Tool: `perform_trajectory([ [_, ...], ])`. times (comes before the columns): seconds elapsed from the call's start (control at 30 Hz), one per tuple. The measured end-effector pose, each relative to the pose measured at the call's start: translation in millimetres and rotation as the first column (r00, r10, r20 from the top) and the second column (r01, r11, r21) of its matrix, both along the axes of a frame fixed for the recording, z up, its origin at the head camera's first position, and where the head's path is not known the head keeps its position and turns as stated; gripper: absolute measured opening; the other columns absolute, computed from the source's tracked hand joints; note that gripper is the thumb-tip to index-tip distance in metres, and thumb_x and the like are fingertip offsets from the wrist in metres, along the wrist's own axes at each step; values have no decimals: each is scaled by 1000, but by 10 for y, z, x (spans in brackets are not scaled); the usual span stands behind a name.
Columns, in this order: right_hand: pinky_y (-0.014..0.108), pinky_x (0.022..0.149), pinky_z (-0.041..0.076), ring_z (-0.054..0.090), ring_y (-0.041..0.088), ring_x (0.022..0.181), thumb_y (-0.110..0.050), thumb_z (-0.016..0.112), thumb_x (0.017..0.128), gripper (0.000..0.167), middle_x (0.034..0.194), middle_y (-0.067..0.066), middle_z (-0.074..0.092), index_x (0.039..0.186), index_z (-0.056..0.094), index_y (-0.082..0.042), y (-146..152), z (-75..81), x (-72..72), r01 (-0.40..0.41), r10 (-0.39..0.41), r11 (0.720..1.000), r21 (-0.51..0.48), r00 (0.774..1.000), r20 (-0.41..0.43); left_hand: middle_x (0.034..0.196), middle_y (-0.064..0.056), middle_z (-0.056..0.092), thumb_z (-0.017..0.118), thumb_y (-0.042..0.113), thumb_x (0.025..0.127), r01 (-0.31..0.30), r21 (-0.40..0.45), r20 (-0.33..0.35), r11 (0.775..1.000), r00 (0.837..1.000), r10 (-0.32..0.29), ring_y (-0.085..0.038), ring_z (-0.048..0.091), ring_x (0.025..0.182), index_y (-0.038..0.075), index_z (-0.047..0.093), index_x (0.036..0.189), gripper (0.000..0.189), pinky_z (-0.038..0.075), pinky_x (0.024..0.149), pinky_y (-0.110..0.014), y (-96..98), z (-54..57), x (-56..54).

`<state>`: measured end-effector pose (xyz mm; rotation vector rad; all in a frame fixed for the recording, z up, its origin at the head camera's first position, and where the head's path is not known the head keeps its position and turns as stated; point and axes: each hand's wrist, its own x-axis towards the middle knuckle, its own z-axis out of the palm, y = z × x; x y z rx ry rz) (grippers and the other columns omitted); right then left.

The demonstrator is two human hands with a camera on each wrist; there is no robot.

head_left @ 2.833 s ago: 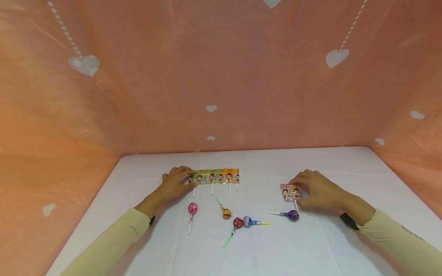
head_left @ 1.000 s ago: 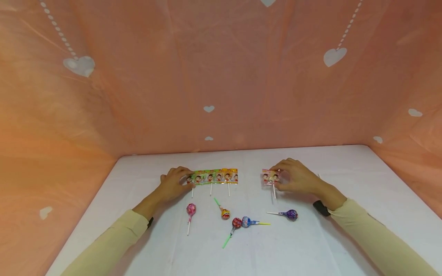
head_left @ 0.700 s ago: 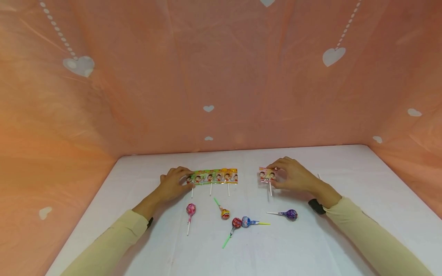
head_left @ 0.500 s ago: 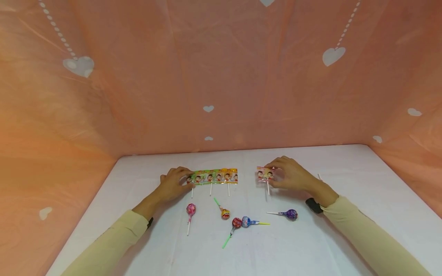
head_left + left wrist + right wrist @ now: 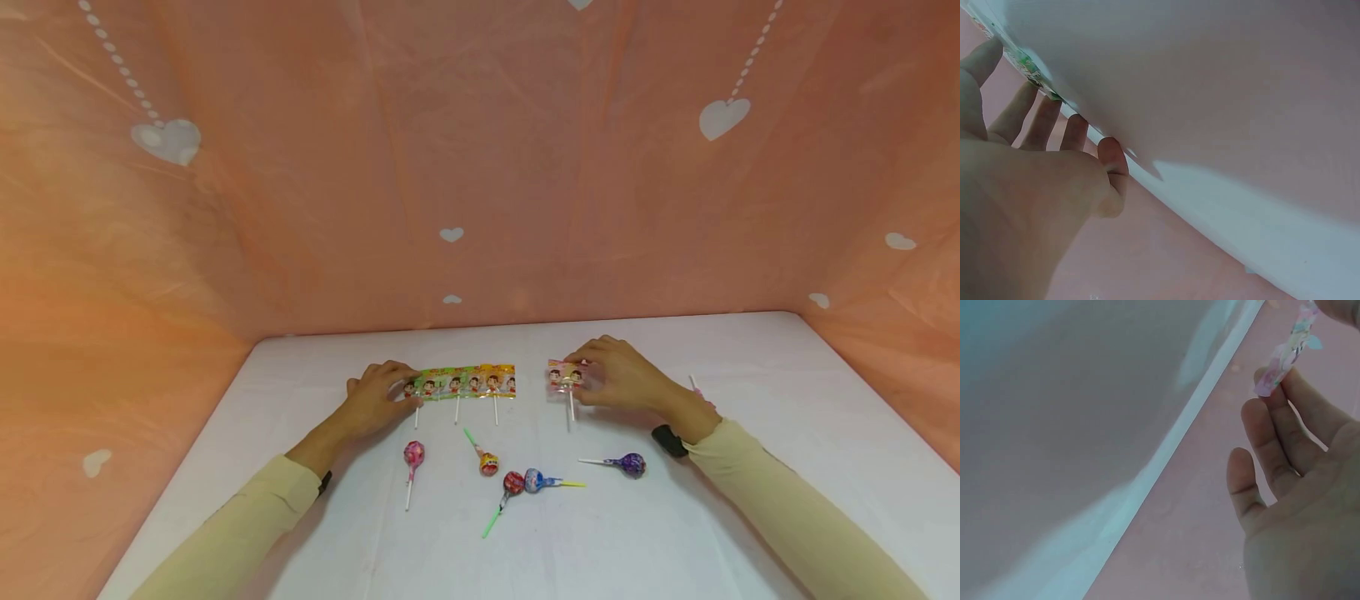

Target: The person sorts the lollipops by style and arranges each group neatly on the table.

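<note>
In the head view my left hand (image 5: 375, 398) pinches a green flat-wrapped lollipop (image 5: 430, 386) by its top and bottom edges, at the left end of a row. Beside it lie another green lollipop (image 5: 455, 383) and an orange one (image 5: 495, 381), sticks toward me. My right hand (image 5: 618, 377) pinches a pink flat-wrapped lollipop (image 5: 564, 375) between thumb and fingers, a short gap right of the row. The right wrist view shows this pink wrapper (image 5: 1288, 359) above the tabletop. In the left wrist view, fingertips meet the green wrapper (image 5: 1027, 65) close to the table.
Nearer on the white table (image 5: 300, 533) lie ball lollipops: pink (image 5: 414, 454), yellow (image 5: 488, 463), red (image 5: 513, 482), blue (image 5: 534, 480) and purple (image 5: 632, 465). A pink-wrapped stick (image 5: 697, 388) shows partly behind my right wrist. Orange cloth (image 5: 480, 167) with hearts surrounds the table.
My right hand has carried the pink flat lollipop leftward and away from me, from beside the purple one toward the row. The left hand keeps its place.
</note>
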<state>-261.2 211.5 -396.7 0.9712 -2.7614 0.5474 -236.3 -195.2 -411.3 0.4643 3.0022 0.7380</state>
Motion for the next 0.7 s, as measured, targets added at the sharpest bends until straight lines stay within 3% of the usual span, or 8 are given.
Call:
perform_trajectory([
  [0.7, 46, 93, 45, 60, 25, 108, -37, 74, 76, 47, 110, 4, 72, 114, 74, -11, -188, -9, -76, -23, 23, 1000, 19, 1000, -5, 142, -12, 52, 66, 34, 94, 11, 2, 24, 1000, 1000, -11, -39, 41, 133, 11, 59, 137, 49, 28, 89, -54, -3, 12, -3],
])
